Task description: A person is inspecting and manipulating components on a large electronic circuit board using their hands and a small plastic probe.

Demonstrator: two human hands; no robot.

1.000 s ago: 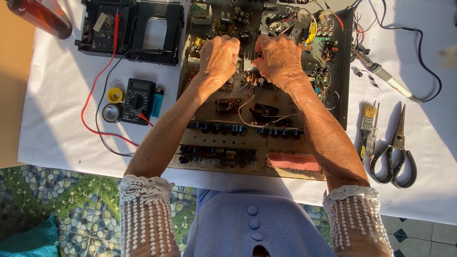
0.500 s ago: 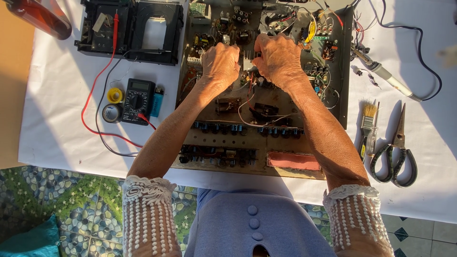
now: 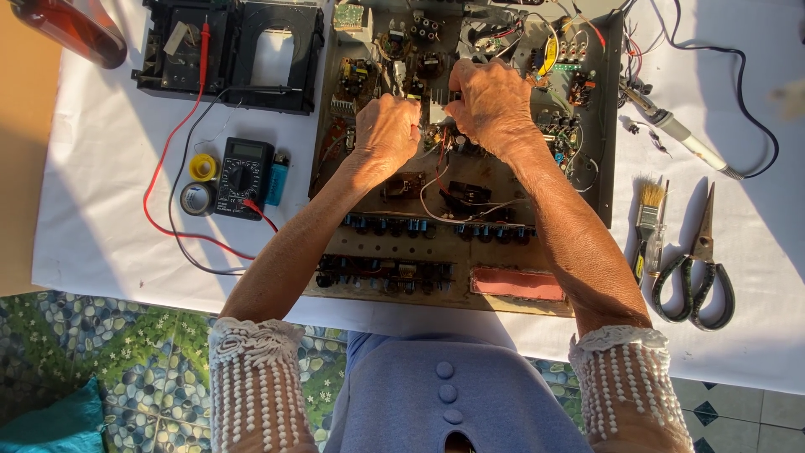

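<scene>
A large brown circuit board, crowded with capacitors, coils and coloured wires, lies flat on a white cloth-covered table directly in front of the person. Both hands rest on its upper middle part, close together. The left hand is curled into a loose fist with its fingertips pressed down among the components; what they pinch cannot be told. The right hand is bent over just beside it, fingers tucked under and hidden, so its grip cannot be told either. Left of the board sit a black digital multimeter with red and black leads, a blue lighter and a yellow solder spool. To the right lie a soldering iron, a small paintbrush and black-handled scissors.
</scene>
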